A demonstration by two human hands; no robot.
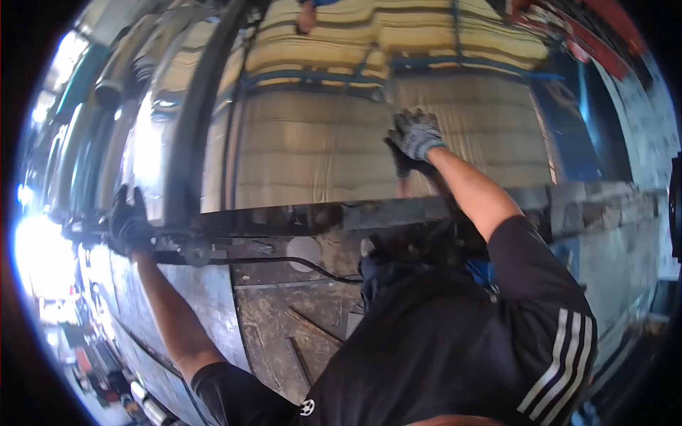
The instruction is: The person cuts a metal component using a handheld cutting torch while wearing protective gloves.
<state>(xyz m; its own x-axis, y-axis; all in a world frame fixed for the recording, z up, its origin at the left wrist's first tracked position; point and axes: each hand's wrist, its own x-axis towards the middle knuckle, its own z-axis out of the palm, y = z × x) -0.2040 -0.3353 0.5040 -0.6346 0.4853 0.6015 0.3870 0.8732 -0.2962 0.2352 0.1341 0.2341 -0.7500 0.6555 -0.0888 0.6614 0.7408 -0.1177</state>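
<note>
A large mirror-like metal sheet (312, 142) spreads in front of me, reflecting striped yellowish and blue shapes. My right hand (417, 135), in a grey knitted work glove, lies flat on it with the fingers stretched out, and its dark reflection shows just below. Far to the left, my left hand (129, 221) wears a dark glove. Its fingers point up and apart beside the dark machine bar (186, 142), near the sheet's left end. Whether that palm touches the machine is hard to tell in the shade.
A dark steel ledge (284, 219) runs along the sheet's near edge. Below it, a black cable (270, 260) crosses over a worn floor with metal strips (312, 325) lying on it. Long metal rollers or tubes (71, 163) stand at left. Red machinery (590, 28) is at the upper right.
</note>
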